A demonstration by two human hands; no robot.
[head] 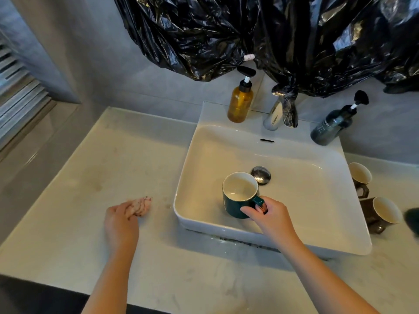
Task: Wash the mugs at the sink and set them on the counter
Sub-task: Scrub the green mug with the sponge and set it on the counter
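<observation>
Right hand [269,214] grips dark green ceramic mug [231,206] by handle, upright inside white rectangular sink [204,155], frame centre; my left hand [120,220] clutches pink speckled cloth [141,206] on pale stone counter [113,155], lower left.

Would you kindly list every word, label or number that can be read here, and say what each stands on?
"POO": the end of a word running up the dark pump bottle; its first letters are blurred.
Smaller print beside it on that bottle: too blurred to read.
Pale tag on the black plastic: too small to read.
Amber bottle and green mug: no text shows.
</observation>
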